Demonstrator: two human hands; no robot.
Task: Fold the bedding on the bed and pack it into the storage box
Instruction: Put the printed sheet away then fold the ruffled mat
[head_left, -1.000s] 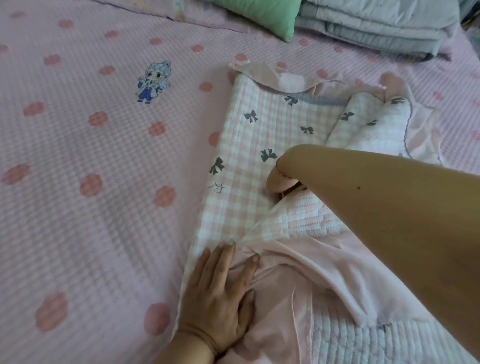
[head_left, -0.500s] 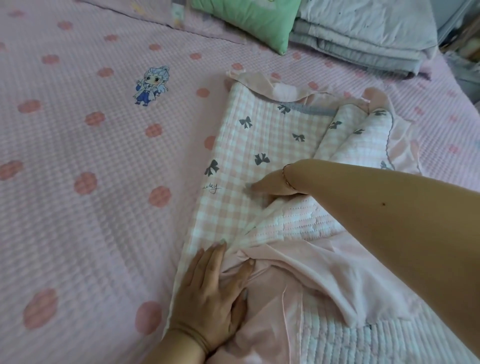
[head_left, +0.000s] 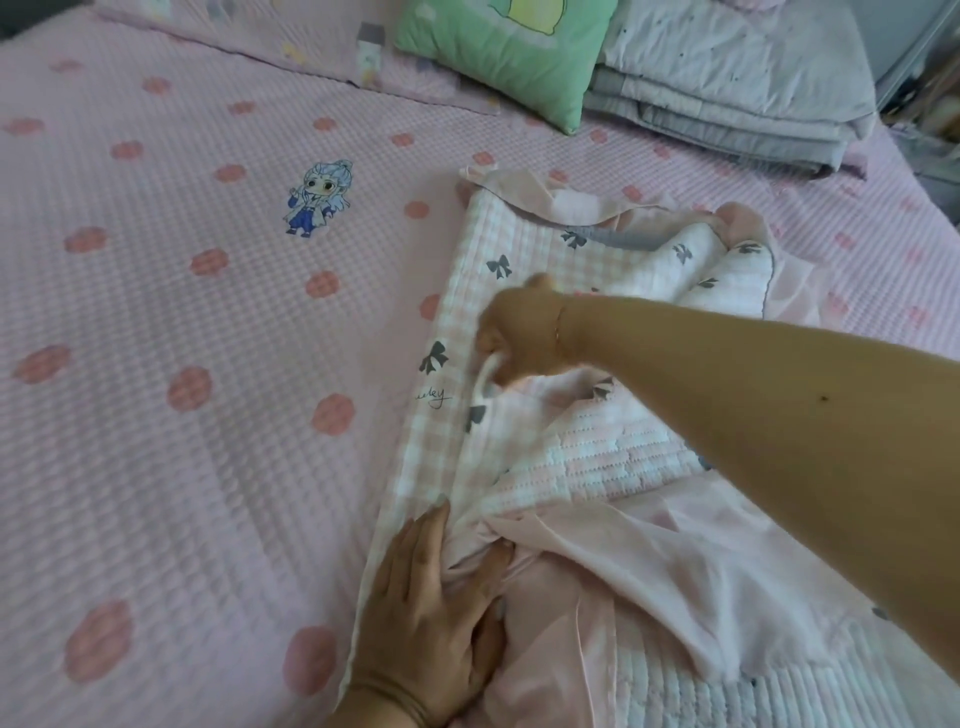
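The left hand (head_left: 434, 610) lies flat at 6 o'clock, fingers straight and spread, pressing down on bunched plain pink fabric at the near end of the quilt (head_left: 524, 260). Its fingertips point toward 12 o'clock, touching the spot where the checked side meets the plain lining.

The right hand (head_left: 519, 338) sits near the centre, its arm reaching in from 4 o'clock. Its fingers are curled and pinch a fold of the quilt's edge, lifted slightly off the layer below; the hand is blurred, so the exact finger hold is hard to read. A thin bracelet (head_left: 560, 332) circles that wrist.

The quilt is pink-and-white check with dark bows, partly folded, running from 6 o'clock up to about 1 o'clock on the bed. Its far end is rumpled, with plain pink lining turned out at the top and at 2 o'clock.

Under it is the sheet (head_left: 208, 415), pink with darker pink dots, and a small cartoon figure (head_left: 317, 197) printed at 10 o'clock. A green cushion (head_left: 509, 57) rests at 12 o'clock, just beside a stack of folded grey blankets (head_left: 727, 88) at 1 o'clock.
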